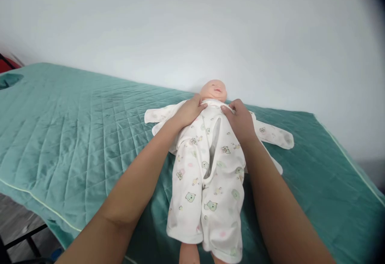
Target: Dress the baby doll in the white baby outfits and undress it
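A baby doll (213, 88) lies on its back, head toward the wall and lower legs toward me. White baby pants (222, 191) with green and pink animal prints cover its legs and reach up to the chest, with a slit open at the crotch. My left hand (191, 110) grips the upper edge of the pants just below the doll's chin, thumb on top. On the other side my right hand (241, 121) pinches the same edge, fingers curled. Beneath them a white baby shirt (275, 135) is spread, its sleeves stretched out to both sides.
The doll rests on a green quilted bed cover (90, 143), close to a white wall (180, 27). A dark metal frame (28, 240) and grey floor show below the front left edge. Something red (7, 64) stands at the far left.
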The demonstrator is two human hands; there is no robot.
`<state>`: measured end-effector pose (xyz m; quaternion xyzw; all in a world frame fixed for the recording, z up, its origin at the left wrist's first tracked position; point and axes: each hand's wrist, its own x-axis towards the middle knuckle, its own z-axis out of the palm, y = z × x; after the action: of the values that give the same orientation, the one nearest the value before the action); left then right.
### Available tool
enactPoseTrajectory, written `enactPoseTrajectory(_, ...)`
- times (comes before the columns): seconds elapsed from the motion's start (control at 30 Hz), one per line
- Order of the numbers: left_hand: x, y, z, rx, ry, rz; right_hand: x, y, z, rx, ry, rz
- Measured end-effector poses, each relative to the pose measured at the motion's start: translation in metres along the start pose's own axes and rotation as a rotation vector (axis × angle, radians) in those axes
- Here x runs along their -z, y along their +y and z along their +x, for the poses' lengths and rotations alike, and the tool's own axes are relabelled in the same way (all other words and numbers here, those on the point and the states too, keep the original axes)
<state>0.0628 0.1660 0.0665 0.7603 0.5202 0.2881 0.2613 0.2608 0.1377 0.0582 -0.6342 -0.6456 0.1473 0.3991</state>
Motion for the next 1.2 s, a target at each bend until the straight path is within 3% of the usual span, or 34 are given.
enactPoseTrajectory(0.2, -0.007, -0.007, 0.0, -0.009, 0.086, 0.116, -0.002, 0.006, 0.0, -0.01, 0.024, 0.053)
enactPoseTrajectory(0.33, -0.011, -0.011, -0.002, -0.124, 0.184, 0.284, 0.002, 0.016, -0.003, 0.149, 0.004, 0.1)
enactPoseTrajectory(0.53, -0.009, -0.018, 0.006, -0.081, 0.115, 0.156, 0.009, 0.023, 0.002, 0.039, -0.165, 0.092)
enactPoseTrajectory(0.87, -0.016, -0.029, 0.039, -0.015, 0.218, 0.11, -0.001, 0.011, 0.03, -0.066, -0.087, -0.008)
enactPoseTrajectory(1.03, -0.016, -0.03, 0.036, 0.016, 0.207, 0.004, -0.002, 0.012, 0.031, -0.098, -0.085, 0.049)
enactPoseTrajectory(1.2, -0.015, -0.03, 0.025, -0.061, 0.151, -0.137, -0.004, 0.018, 0.023, -0.078, -0.039, 0.218)
